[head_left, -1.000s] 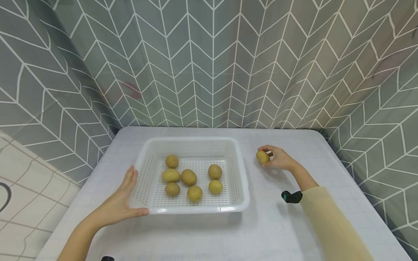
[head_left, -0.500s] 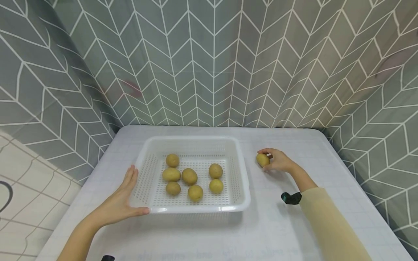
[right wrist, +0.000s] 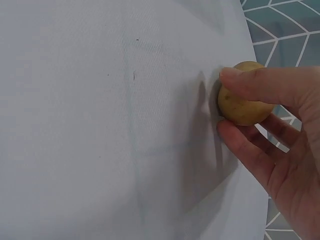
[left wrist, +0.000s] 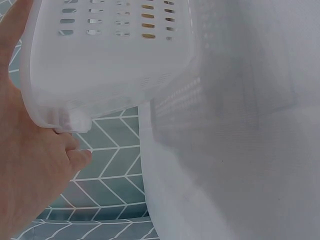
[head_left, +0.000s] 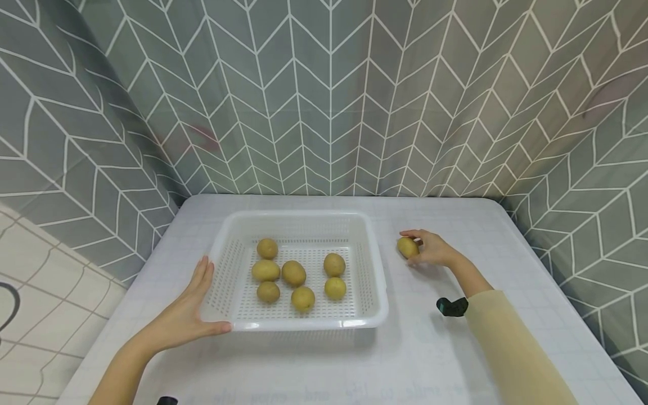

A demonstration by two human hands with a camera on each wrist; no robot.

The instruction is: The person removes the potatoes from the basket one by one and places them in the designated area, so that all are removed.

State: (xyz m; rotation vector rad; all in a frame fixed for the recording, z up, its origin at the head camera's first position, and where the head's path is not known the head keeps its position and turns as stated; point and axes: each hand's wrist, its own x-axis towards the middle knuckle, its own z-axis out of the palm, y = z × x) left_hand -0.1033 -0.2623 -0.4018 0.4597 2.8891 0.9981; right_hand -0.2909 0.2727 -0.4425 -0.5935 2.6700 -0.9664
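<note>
A white perforated plastic basket (head_left: 364,312) stands on the white-covered table, holding several potatoes (head_left: 293,274). My left hand (head_left: 177,323) holds the basket's near left corner. Its long fingers lie along the left side and its thumb reaches over the front rim; in the left wrist view, a fingertip (left wrist: 79,159) is bent in below the rim. To the right of the basket, my right hand (head_left: 430,248) pinches a single potato (right wrist: 245,102) between thumb and fingers. That potato is at the tabletop; whether it touches the cloth I cannot tell.
A small black device (head_left: 452,306) sits at the right wrist, and part of another dark one (head_left: 167,400) shows at the bottom edge. Grey chevron-patterned curtains (head_left: 329,112) surround the table's back and sides. White floor tiles (head_left: 45,315) appear at the left.
Almost nothing differs. The right hand stays at the potato beside the basket, and the left hand keeps its place on the corner; the whole view has shifted very slightly.
</note>
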